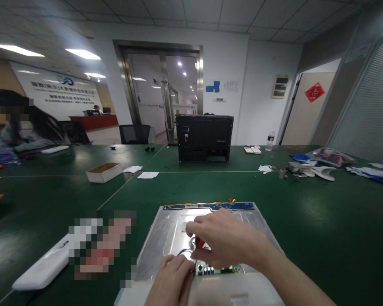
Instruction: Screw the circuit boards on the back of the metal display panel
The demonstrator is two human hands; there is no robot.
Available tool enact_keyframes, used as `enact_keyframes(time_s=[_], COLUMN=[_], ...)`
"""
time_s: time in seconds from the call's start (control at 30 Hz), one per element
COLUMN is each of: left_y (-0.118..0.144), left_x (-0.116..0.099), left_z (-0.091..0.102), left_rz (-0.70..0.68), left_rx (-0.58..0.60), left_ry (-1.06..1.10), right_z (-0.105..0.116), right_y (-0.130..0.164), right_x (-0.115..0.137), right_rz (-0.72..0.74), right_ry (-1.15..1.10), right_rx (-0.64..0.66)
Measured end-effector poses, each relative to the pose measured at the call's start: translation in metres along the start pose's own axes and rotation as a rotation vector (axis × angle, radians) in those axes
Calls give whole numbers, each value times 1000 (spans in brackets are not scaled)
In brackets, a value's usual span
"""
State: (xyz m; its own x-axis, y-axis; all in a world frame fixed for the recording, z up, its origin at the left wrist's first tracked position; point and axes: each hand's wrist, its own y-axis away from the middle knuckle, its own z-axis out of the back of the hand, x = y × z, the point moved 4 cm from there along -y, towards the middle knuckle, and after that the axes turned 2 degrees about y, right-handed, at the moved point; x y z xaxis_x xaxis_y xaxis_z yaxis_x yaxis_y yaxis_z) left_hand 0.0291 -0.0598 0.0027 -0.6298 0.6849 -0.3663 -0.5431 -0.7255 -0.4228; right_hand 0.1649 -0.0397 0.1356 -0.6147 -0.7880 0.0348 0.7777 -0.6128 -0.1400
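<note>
In front of me lies a flat silvery metal display panel [156,238] with a narrow blue circuit strip [207,207] along its far edge. A green circuit board [207,269] shows near its closer side. My right hand [226,236] is closed around a red-handled screwdriver [199,242], whose tip is hidden below the fingers. Low on the panel, my left hand [174,272] has its fingers bent and together at the left end of the green board. What those fingers grip, if anything, is hidden. A thin dark cable [185,251] curves just beyond them.
A long white casing [44,265] lies to the left, beside a blurred-out patch. Farther off stand a small open box [104,172] and a black monitor housing [205,138]. Loose parts and bags [330,156] lie at right. Another person [22,123] sits at far left.
</note>
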Motion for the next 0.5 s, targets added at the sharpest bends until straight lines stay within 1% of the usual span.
enact_keyframes(time_s=[0.13, 0.37, 0.5], left_y=[0, 1, 2], left_x=[-1, 1, 0], left_z=[0, -4, -4], left_rz=[1, 24, 32], left_rx=[8, 43, 52], left_ry=[6, 15, 21], right_z=[1, -1, 1], right_y=[2, -3, 0], right_x=[1, -2, -1], right_rz=[21, -36, 4], right_ry=[-36, -1, -33], right_rx=[3, 25, 2])
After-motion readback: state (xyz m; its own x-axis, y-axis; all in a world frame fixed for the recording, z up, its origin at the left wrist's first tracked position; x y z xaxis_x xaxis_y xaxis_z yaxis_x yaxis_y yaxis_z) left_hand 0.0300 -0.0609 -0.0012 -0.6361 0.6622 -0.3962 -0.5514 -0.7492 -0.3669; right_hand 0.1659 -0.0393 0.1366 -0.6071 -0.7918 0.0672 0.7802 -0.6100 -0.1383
